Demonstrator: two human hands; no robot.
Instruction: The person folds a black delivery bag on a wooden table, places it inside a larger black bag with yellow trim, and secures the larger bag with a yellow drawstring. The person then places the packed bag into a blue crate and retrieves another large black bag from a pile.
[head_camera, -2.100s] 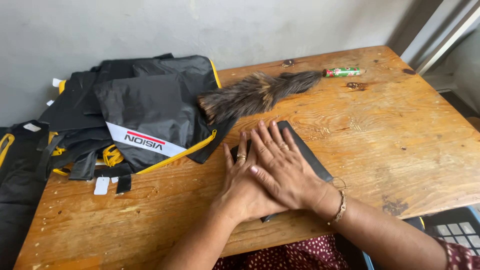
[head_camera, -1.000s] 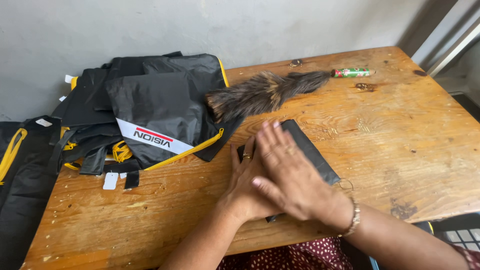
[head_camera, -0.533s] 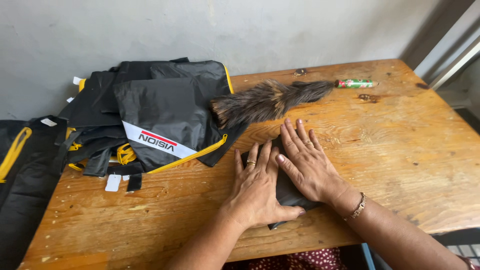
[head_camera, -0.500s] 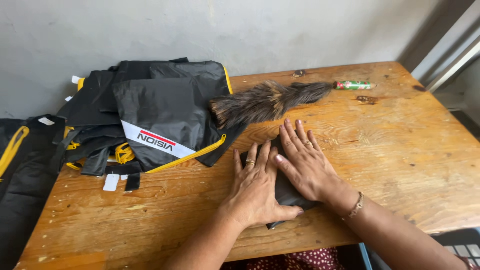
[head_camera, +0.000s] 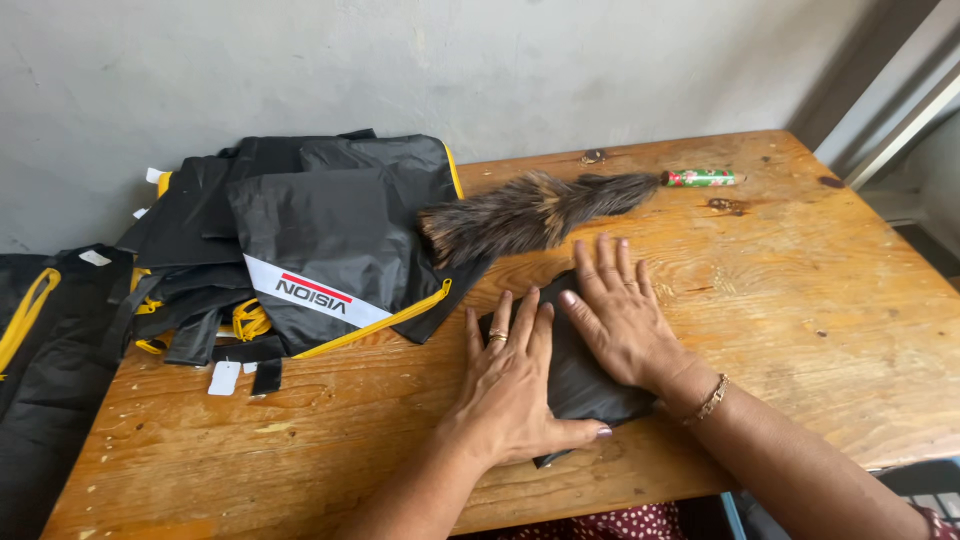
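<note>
So the folded black cloth (head_camera: 580, 375) sits near the table's (head_camera: 820, 300) front edge, its long axis running diagonally from the front edge up toward the far right corner. Compared to 2 seconds back, way less of it shows; before, a long strip stuck out past the fingers, now it's mostly covered. Both hands lie flat on it, fingers spread, gripping nothing: left hand (head_camera: 510, 385) on its left part, right hand (head_camera: 620, 320) on its upper right. Feather duster (head_camera: 540, 205) lies just beyond, next to the black and yellow bags (head_camera: 320, 240) by the far left corner.
</note>
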